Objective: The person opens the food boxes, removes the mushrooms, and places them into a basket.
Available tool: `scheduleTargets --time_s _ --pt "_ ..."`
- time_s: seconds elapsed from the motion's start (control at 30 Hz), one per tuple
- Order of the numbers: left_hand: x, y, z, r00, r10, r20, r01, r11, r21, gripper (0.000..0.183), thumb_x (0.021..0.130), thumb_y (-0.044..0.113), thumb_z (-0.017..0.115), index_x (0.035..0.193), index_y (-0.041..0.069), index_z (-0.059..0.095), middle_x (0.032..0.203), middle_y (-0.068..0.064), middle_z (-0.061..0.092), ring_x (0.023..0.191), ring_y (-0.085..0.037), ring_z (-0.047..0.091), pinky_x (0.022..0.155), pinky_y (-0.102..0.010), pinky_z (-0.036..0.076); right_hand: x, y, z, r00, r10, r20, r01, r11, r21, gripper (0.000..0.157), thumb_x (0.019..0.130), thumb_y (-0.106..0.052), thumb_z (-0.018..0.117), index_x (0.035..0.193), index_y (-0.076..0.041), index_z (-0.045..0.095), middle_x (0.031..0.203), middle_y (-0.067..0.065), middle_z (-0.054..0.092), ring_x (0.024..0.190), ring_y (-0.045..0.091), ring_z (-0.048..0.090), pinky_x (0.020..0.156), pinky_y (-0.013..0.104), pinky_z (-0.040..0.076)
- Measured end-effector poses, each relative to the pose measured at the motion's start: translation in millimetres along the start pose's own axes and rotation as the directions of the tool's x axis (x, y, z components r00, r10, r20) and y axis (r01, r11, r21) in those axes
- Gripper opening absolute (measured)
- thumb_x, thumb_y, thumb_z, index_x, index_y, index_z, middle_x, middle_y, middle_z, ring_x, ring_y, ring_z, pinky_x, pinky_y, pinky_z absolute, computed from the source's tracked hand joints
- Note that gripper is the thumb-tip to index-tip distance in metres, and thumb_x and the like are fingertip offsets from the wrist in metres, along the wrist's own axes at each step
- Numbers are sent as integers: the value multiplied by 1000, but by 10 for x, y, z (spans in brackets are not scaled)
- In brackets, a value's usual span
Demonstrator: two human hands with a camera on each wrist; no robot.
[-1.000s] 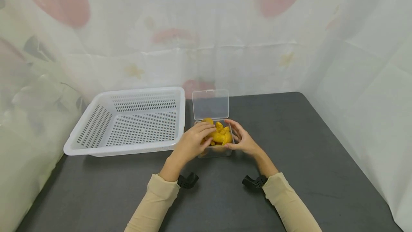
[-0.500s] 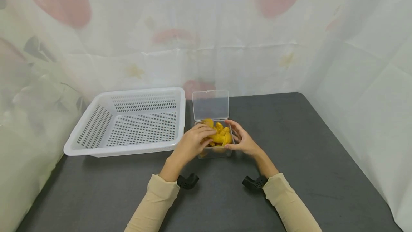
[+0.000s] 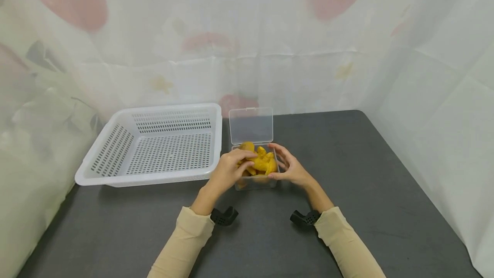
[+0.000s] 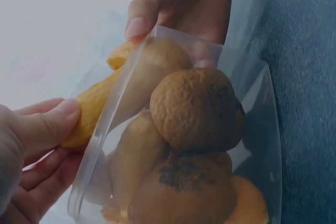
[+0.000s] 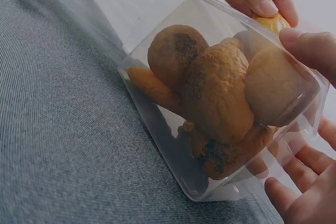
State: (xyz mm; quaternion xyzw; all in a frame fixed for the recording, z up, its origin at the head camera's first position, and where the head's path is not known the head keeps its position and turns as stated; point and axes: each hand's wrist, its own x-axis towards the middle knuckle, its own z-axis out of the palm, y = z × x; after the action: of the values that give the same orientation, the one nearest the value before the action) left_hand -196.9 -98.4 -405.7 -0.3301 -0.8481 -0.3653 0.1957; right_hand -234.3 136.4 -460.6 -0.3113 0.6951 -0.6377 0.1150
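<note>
A clear plastic box (image 3: 255,184) stands on the dark table with its hinged lid (image 3: 251,126) raised at the back. It is heaped with several yellow, wrinkled, knobbed fruits (image 3: 263,162), some with dark patches. At the box's left side, my left hand (image 3: 226,170) pinches one yellow fruit (image 4: 92,109) between thumb and fingers, right at the rim. My right hand (image 3: 292,169) holds the right side of the box, thumb at the front corner and fingers spread behind. In the right wrist view, the clear wall shows rounded fruits (image 5: 218,90) stacked inside.
Left of the box sits a large white perforated basket (image 3: 148,179) with nothing in it. Black wrist cameras (image 3: 224,216) are strapped to both wrists. A pale printed curtain (image 3: 247,76) hangs behind the table, and white cloth (image 3: 444,140) borders its right side.
My left hand's fingers and thumb have shifted and straightened a little over the fruit at the left of the box. My right hand keeps its hold on the box.
</note>
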Motion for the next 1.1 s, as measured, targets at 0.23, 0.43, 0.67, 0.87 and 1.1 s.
scheduleTargets --time_s 0.23,0.43,0.67,0.87,1.1 --pt "-10 -14 20 994 -108 -22 105 991 -88 18 87 7 68 104 3 71 104 -13 72 96 -25 68 80 -34 60 2 1 10 1000 4 -5 -4 1000 2 94 81 -22 78 152 -3 20 161 22 13 151 41 7 119 66 15" --pt "0 -51 -70 974 -182 -136 147 961 -235 20 85 8 69 104 2 71 103 -15 72 90 -25 66 82 -29 59 -1 -21 23 1000 17 -4 -17 1000 14 95 80 -20 79 153 -4 20 162 21 13 151 39 9 120 65 16" --pt "15 -14 -149 975 -173 -140 133 957 -260 21 86 9 70 106 3 71 104 -15 72 91 -24 66 83 -37 58 -9 -36 21 1000 24 -13 -24 1000 12 94 80 -19 79 153 -5 20 161 22 16 150 42 12 119 64 19" --pt "9 -29 -200 971 -174 -165 126 956 -265 22 85 7 70 107 3 70 105 -14 71 92 -23 66 84 -30 58 -8 -14 16 999 28 -16 -28 1000 3 93 81 -18 78 152 -5 20 161 21 16 151 40 12 120 62 17" --pt "-7 -86 -305 962 -162 -221 112 968 -223 23 85 5 70 108 1 70 104 -16 72 89 -24 66 83 -27 58 -13 -17 18 1000 18 -4 -18 1000 -6 89 83 -15 76 153 -5 21 162 20 14 151 40 10 120 64 17"
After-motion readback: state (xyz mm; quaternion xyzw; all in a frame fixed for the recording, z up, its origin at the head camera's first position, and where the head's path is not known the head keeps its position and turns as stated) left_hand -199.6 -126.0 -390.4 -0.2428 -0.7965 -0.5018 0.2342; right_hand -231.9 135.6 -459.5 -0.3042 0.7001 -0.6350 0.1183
